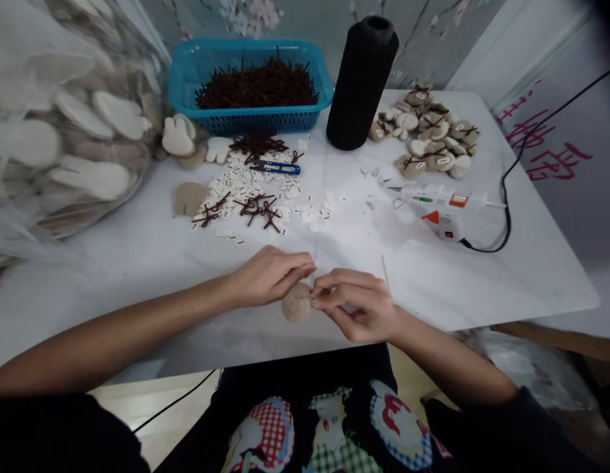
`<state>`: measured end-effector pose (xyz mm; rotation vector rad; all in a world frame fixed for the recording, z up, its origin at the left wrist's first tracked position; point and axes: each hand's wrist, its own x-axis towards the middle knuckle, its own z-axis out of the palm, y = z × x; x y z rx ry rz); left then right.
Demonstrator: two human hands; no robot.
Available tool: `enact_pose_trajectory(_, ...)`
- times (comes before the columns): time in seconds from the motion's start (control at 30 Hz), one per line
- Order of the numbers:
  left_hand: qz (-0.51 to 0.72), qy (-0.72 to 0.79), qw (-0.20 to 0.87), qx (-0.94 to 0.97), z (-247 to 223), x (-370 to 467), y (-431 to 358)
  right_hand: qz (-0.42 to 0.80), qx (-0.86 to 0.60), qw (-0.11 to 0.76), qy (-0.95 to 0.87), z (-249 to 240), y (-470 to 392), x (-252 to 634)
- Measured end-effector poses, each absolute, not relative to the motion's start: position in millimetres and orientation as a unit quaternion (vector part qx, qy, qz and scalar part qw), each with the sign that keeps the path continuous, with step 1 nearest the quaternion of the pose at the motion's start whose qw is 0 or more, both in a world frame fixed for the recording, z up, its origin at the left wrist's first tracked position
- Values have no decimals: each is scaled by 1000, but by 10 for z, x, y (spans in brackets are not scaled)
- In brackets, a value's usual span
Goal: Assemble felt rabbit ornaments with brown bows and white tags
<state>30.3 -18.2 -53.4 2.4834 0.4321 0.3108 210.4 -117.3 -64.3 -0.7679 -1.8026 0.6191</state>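
A round, fuzzy beige plush piece [296, 303] lies by the front of the table, between my hands. My right hand [357, 303] is closed, its thumb and fingertips pinching the right edge of that piece. Above and left of it, my left hand [275, 276] has its thumb and fingers pressed together at the end of a thin thread. The thread is faint and runs down toward the right fingertips. Beyond my hands lie small white printed labels [236, 177], dark brown bows [258, 209] and a flat beige piece [190, 198].
A blue basket [250, 121] of brown bows stands at the back, beside a tall black thread cone [361, 85]. Blue thread snips [275, 167] lie on the labels. Finished plush pieces [433, 135] and a corded glue gun [447, 226] are right; a plastic bag [63, 197] bulges left.
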Motion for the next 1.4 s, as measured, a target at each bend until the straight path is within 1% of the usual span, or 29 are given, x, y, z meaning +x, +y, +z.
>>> enact_pose_trajectory(0.03, 119, 148, 326, 926, -599, 314, -206, 261, -322, 529, -740, -644, -1168, 2112)
enact_pose_trajectory(0.07, 130, 132, 331, 925, -655, 314, -252, 264, -328, 541, -728, -647, -1160, 2120)
enact_pose_trajectory(0.1, 149, 119, 313, 930, -698, 304, -314, 265, -340, 550, -715, -653, -1151, 2124)
enact_pose_trajectory(0.17, 195, 105, 226, 949, -734, 264, -454, 261, -374, 557, -694, -671, -1129, 2127)
enact_pose_trajectory(0.27, 238, 89, 86, 963, -663, 192, -602, 250, -408, 531, -700, -705, -1109, 2114)
enact_pose_trajectory(0.33, 251, 72, 21, 965, -562, 160, -614, 249, -405, 503, -722, -723, -1111, 2102)
enact_pose_trajectory(0.4, 240, 83, -9, 967, -462, 152, -559, 256, -382, 478, -749, -731, -1120, 2093)
enact_pose_trajectory(0.43, 223, 101, -5, 969, -422, 159, -514, 262, -367, 469, -759, -732, -1125, 2090)
enact_pose_trajectory(0.5, 172, 140, 42, 974, -375, 189, -413, 276, -341, 467, -768, -730, -1132, 2091)
enact_pose_trajectory(0.6, 102, 158, 173, 967, -370, 249, -281, 298, -324, 488, -754, -724, -1131, 2110)
enact_pose_trajectory(0.67, 89, 157, 254, 950, -379, 273, -231, 312, -322, 496, -744, -721, -1126, 2128)
enact_pose_trajectory(0.73, 95, 162, 285, 940, -382, 275, -218, 320, -326, 496, -738, -721, -1123, 2140)
enact_pose_trajectory(0.83, 122, 169, 259, 943, -401, 247, -252, 325, -355, 473, -738, -739, -1121, 2143)
enact_pose_trajectory(0.97, 122, 188, 223, 949, -529, 215, -319, 374, -445, 398, -710, -798, -1102, 2144)
enact_pose_trajectory(1.07, 128, 210, 225, 943, -664, 220, -336, 379, -462, 359, -717, -837, -1076, 2161)
enact_pose_trajectory(1.2, 157, 226, 242, 930, -752, 243, -327, 360, -459, 368, -724, -827, -1076, 2159)
enact_pose_trajectory(1.4, 165, 225, 245, 929, -784, 254, -382, 336, -508, 388, -691, -818, -1105, 2083)
